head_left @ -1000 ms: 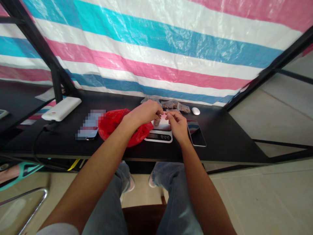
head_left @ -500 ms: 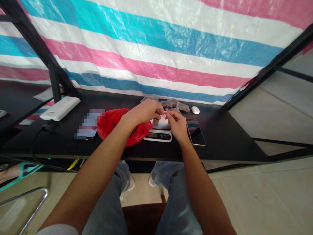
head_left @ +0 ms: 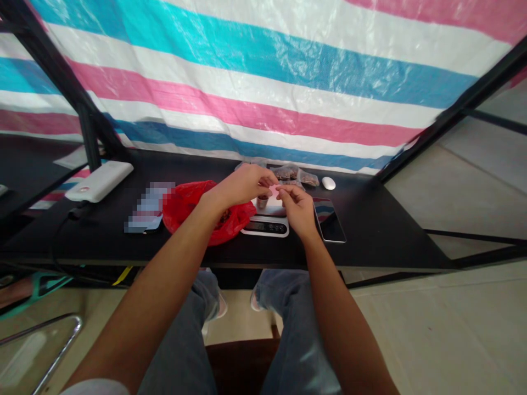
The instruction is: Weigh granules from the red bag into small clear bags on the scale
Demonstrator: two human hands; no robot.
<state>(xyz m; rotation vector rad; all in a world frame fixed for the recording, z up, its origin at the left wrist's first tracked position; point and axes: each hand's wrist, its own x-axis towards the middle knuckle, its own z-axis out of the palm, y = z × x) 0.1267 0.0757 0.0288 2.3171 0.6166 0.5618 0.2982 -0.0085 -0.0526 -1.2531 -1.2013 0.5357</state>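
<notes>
My left hand (head_left: 249,182) hovers over the kitchen scale (head_left: 265,226), its thumb and fingers drawn together. Close beside it, my right hand (head_left: 298,206) pinches at the scale's right side, fingertips nearly meeting those of the left. Whatever lies between the fingertips is too small to make out; something pinkish shows there. A small cup (head_left: 262,202) with dark contents stands on the scale's plate, just below the left fingers. Under my left wrist spreads an open red plastic bag (head_left: 185,200) with small dark pieces inside, partly hidden by the forearm.
Behind the hands lie several clear bags (head_left: 288,173) of brown pieces. To the right are a white mouse (head_left: 328,183) and a dark-screened tablet (head_left: 329,220). A pixelated phone (head_left: 149,211) and a white power strip (head_left: 99,181) lie left. A striped sheet (head_left: 263,77) hangs behind the desk.
My left fingers have loosened and lifted slightly away from the right fingertips, leaving a small gap. The scale, cup and red bag stay in place.
</notes>
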